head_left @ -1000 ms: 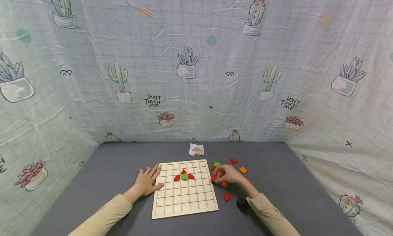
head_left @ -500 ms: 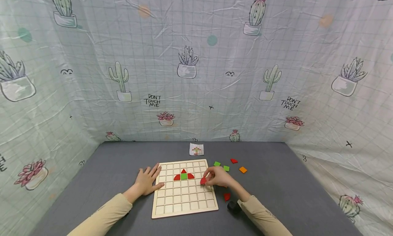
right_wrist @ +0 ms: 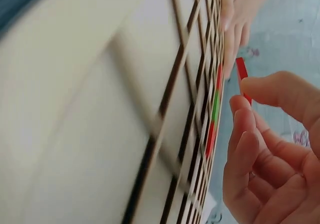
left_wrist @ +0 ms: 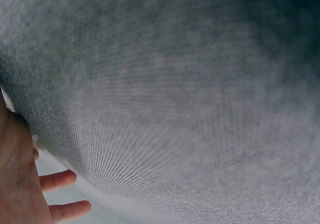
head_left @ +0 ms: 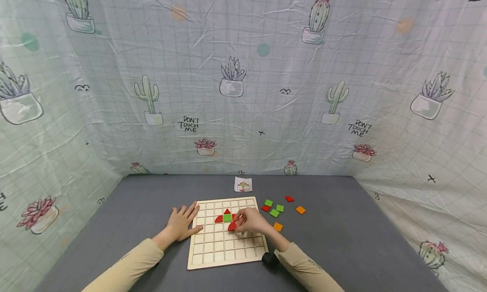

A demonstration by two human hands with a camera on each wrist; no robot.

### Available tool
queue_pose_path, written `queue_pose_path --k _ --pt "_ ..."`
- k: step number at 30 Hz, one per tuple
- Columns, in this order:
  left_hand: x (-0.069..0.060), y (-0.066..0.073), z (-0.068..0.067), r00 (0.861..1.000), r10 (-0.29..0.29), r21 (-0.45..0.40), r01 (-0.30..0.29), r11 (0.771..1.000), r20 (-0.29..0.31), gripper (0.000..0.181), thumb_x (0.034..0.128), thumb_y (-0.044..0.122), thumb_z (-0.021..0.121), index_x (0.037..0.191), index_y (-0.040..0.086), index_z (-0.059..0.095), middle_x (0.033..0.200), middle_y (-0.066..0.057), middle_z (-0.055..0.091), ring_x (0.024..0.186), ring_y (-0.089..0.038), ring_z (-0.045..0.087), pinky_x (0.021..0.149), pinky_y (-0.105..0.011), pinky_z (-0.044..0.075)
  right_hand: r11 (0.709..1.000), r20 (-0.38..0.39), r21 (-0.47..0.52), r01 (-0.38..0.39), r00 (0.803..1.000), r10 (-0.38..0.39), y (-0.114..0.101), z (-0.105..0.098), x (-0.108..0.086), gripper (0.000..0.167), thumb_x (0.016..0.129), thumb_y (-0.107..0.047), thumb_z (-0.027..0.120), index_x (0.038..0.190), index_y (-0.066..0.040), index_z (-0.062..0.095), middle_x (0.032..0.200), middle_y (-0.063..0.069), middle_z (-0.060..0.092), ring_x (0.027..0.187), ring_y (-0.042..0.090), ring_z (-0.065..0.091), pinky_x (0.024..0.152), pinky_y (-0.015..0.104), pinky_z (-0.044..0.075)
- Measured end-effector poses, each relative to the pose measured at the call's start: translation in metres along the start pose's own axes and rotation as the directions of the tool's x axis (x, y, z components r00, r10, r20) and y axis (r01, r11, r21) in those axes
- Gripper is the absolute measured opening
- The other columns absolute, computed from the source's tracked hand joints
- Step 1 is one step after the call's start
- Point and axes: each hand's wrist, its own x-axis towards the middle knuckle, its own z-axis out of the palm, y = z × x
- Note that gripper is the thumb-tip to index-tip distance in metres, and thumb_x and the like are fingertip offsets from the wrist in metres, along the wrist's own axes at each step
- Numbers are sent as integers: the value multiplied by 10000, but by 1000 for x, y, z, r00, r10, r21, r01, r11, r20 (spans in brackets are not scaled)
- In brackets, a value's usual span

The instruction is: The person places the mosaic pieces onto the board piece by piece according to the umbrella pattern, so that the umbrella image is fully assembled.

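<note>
A light wooden grid board (head_left: 214,245) lies on the grey table. On it are a green square tile (head_left: 227,217), a red triangle tile (head_left: 227,211) behind it and a red quarter-circle tile (head_left: 218,219) at its left; the red tile at its right is mostly hidden by fingers. My right hand (head_left: 251,221) pinches a red quarter-circle tile (head_left: 231,226) between thumb and fingers, just above the board near the green tile; the right wrist view shows this red tile (right_wrist: 242,72) edge-on. With fingers spread, my left hand (head_left: 181,224) rests at the board's left edge.
Right of the board lie several loose tiles: green squares (head_left: 274,213), orange squares (head_left: 301,209) and red ones (head_left: 290,198). A small card with a printed pattern (head_left: 243,184) lies behind the board. A cactus-print curtain (head_left: 258,114) surrounds the table (head_left: 323,237).
My right hand has carried the red quarter-circle tile leftward from the loose tiles, over the board's right edge, to beside the green tile. My left hand has stayed in place.
</note>
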Motion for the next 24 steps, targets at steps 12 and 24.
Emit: queue_pose_path --k 12,24 --pt "0 2 0 1000 -12 1 12 1000 1 725 856 584 389 1378 82 343 1429 -89 335 1156 -346 437 848 -562 347 999 -37 -30 -42 998 40 -24 34 20 198 669 -34 732 850 -11 655 635 70 664 479 100 588 472 176 420" --pt "0 1 1 1000 -11 39 11 999 -6 732 850 600 379 1376 92 347 1424 -74 346 1141 -325 454 837 -543 363 993 -55 26 -116 992 117 -37 47 39 210 625 -11 758 817 -4 671 631 83 664 466 37 511 442 157 390"
